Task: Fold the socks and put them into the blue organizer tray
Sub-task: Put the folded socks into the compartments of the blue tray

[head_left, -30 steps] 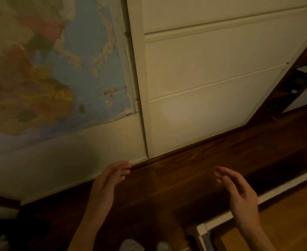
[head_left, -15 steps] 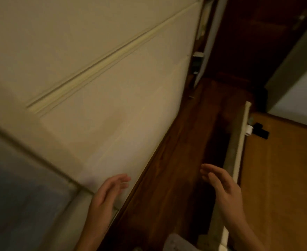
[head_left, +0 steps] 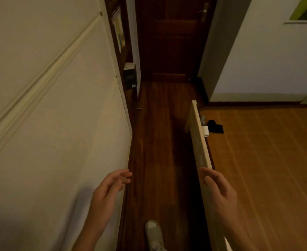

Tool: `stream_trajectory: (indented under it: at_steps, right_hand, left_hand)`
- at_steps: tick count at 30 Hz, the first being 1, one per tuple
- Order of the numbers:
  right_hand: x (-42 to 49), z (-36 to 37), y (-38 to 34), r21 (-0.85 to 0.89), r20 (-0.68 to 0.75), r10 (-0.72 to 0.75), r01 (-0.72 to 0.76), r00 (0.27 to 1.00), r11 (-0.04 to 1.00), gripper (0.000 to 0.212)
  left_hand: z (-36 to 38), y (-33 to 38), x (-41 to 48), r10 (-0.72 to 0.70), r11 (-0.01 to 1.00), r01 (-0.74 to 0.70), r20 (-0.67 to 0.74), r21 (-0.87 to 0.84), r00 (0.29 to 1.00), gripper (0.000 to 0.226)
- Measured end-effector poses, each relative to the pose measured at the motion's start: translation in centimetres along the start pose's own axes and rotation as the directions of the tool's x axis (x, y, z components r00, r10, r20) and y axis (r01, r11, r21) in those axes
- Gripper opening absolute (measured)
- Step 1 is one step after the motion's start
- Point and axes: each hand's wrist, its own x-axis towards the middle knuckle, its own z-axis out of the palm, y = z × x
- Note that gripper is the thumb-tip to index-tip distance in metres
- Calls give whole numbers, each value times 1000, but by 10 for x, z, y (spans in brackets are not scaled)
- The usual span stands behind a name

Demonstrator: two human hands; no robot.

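Note:
A black sock point(head_left: 215, 128) lies on an orange mat point(head_left: 268, 160) to the right, close behind a pale wooden frame rail point(head_left: 200, 142). Beside it sits a small white rolled item point(head_left: 205, 130), maybe a sock. No blue organizer tray is in view. My left hand point(head_left: 107, 194) hangs in front of a cream cabinet, fingers loosely spread and holding nothing. My right hand point(head_left: 219, 189) floats over the near end of the rail, fingers apart and empty. Both hands are far from the sock.
A narrow strip of dark wooden floor point(head_left: 160, 151) runs ahead between the cream cabinet point(head_left: 49, 124) on the left and the rail. A dark wooden door point(head_left: 170, 37) closes the far end. My slippered foot point(head_left: 153, 232) stands on the floor below.
The view has swung to the right, from a wall map and cabinet front to the corridor, door and orange mat. Both hands keep the same raised, empty pose.

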Motion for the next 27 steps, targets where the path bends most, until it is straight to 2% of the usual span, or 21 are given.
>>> stream_trajectory:
  at_steps: [8,15,18,22,27]
  right_hand:
    - [159,19,-29,-5,-147,2,-3,989,1000,30]
    - [261,31,-20,-6,-359,50,-56,932,998,28]
    - [304,31,-14,-36,-485,28,-52,874,998,26]
    - [350,23,-11,17,-609,86,-96,789,995,29]
    - [401,5,-10,98,-722,153,-120,675,988,29]
  left_hand:
    - [32,40,207,9,998,-18,136,65,991,31]
    - [113,37,387,-26,999,11,330,49,944,30]
    - [161,35,458,-33,998,7,466,57,884,31]
    - [214,45,538,-72,991,-19,643,134,762,31]
    - [280,67,621,-127,979,-37,736,202,665,33]
